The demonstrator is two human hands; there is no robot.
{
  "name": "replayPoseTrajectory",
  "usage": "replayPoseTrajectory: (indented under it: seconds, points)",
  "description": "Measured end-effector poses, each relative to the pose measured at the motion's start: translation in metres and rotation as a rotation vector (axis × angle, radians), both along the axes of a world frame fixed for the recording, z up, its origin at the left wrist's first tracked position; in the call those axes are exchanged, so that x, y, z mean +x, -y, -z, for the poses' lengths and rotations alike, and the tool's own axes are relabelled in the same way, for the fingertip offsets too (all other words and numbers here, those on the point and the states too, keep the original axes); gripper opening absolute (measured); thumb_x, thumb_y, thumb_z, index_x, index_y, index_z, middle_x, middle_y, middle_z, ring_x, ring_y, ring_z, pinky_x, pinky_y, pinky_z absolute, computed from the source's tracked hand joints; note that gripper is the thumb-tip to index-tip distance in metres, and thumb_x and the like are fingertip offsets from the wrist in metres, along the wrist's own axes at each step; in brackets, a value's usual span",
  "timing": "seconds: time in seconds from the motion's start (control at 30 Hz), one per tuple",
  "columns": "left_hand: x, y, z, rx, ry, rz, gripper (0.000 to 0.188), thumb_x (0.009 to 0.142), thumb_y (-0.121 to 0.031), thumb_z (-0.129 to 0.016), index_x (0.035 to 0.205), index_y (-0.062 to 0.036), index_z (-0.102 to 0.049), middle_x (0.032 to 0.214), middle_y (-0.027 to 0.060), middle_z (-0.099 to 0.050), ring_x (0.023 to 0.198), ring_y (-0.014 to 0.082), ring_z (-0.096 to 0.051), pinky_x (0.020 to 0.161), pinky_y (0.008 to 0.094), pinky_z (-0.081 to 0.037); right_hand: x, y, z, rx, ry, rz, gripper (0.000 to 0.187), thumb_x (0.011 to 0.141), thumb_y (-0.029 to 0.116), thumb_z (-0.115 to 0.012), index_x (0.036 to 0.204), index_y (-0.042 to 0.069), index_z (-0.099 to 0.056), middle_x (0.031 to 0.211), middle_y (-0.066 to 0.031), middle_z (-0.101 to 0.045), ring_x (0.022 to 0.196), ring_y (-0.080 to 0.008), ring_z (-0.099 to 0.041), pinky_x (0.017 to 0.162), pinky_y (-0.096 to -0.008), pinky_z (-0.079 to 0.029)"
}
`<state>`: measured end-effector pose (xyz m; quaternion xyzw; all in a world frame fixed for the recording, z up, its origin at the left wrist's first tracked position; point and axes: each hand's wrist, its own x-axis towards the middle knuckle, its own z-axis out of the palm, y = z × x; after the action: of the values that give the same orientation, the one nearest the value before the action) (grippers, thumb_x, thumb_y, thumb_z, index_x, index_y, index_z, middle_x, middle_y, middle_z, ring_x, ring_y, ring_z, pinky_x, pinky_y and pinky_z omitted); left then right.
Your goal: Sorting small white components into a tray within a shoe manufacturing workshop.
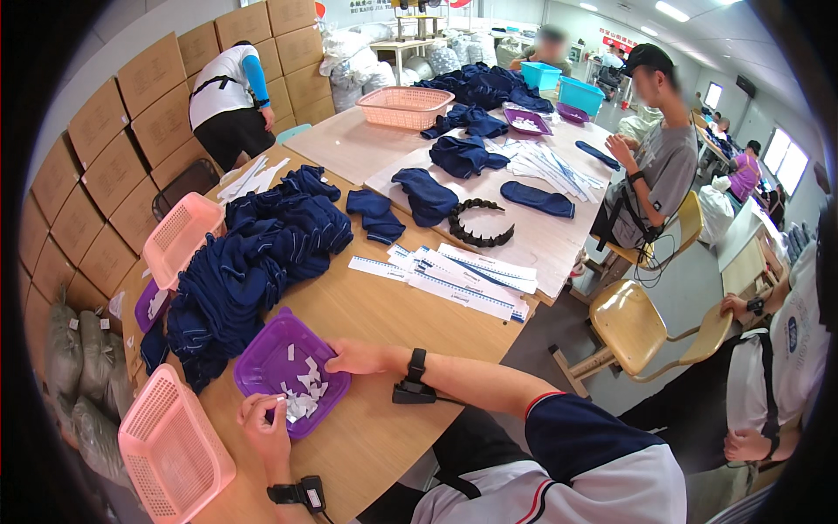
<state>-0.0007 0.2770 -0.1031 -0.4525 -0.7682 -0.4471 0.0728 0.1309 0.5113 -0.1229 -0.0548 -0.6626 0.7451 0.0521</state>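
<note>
A purple plastic basket (pixel 253 371) stands on the wooden table in front of me, with small white paper slips (pixel 303 403) scattered and heaped inside. My right hand (pixel 360 357) grips its right rim, thumb over the edge. At the near left rim, my left hand (pixel 265 430) is closed, its fingertips pinching what looks like one small white slip. Just beyond the basket lies a big pile of navy blue fabric pieces (pixel 253 253) with pale stitching. An empty pink basket (pixel 175 445) sits left of my left hand.
Printed white paper strips (pixel 467 284) lie on the table at the right, near a black braided headband (pixel 480 229) and flat navy pieces (pixel 537 198). Another pink basket (pixel 185 234) stands left of the pile. A wooden chair (pixel 628 327) and co-workers are at the right; stacked cartons (pixel 105 122) line the left.
</note>
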Motion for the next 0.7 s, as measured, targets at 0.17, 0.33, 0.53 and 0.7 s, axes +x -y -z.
replayPoseTrajectory:
  seconds: [0.17,0.33,0.53,0.7]
  points:
    - [-0.001,0.000,0.002,0.026,0.072,-0.008,0.002,0.084,-0.005,-0.074,0.086,-0.0053,-0.073,0.092,0.0054,-0.069,0.099,0.0225,-0.058,0.101,0.0389,-0.036,0.003,0.000,-0.003,0.005,-0.014,0.003,0.056,0.089,0.004,-0.053,0.143,-0.006,-0.045,0.129,-0.0171,-0.064,0.115,-0.0240,-0.061,0.103,-0.0341,-0.047]
    - [0.001,0.000,0.004,0.030,0.104,0.001,0.002,0.085,-0.006,-0.073,0.087,-0.0045,-0.072,0.093,0.0068,-0.068,0.097,0.0231,-0.058,0.099,0.0393,-0.037,0.012,0.001,-0.016,0.003,0.016,0.003,0.057,0.089,0.004,-0.053,0.144,-0.005,-0.045,0.131,-0.0162,-0.064,0.117,-0.0236,-0.059,0.104,-0.0340,-0.047]
    - [0.005,0.005,-0.008,-0.022,0.034,-0.036,0.002,0.084,-0.006,-0.073,0.083,-0.0049,-0.071,0.087,0.0084,-0.067,0.091,0.0277,-0.060,0.091,0.0403,-0.042,-0.002,0.004,-0.003,0.021,0.002,-0.046,0.055,0.092,0.007,-0.054,0.146,-0.003,-0.045,0.134,-0.0116,-0.062,0.119,-0.0204,-0.057,0.105,-0.0335,-0.046]
    - [-0.001,0.002,-0.012,-0.013,-0.021,-0.010,0.008,0.082,-0.014,-0.078,0.081,-0.0082,-0.072,0.086,0.0069,-0.070,0.088,0.0258,-0.065,0.092,0.0415,-0.045,-0.006,-0.010,0.025,0.038,0.051,-0.059,0.050,0.096,0.006,-0.059,0.145,0.001,-0.049,0.130,-0.0078,-0.063,0.112,-0.0178,-0.061,0.099,-0.0346,-0.051]
